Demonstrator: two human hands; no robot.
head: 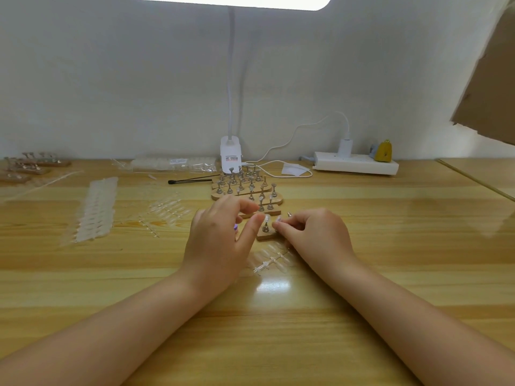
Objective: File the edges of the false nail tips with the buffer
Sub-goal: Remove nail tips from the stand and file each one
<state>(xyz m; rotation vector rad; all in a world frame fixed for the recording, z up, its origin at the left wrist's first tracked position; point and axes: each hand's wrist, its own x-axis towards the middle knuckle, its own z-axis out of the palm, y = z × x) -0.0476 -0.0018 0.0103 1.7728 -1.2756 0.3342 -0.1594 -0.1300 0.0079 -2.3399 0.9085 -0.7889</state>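
Observation:
A small wooden stand [264, 234] with one metal peg sits between my hands, and a clear nail tip [267, 218] is on that peg. My left hand [220, 240] has its thumb stretched up to the tip. Its other fingers curl over a small purple buffer [236, 227], which is mostly hidden under them. My right hand [315, 232] pinches a second nail tip [279, 218] between thumb and forefinger, just right of the peg. A sprue of clear nail tips [271, 260] lies on the table below the stand.
Rows of wooden stands with metal pegs [245, 188] stand just behind my hands. More strips of clear nail tips [96, 210] lie at the left, with a black brush [192, 180]. A clip lamp base [230, 154] and a power strip [355, 163] stand along the wall.

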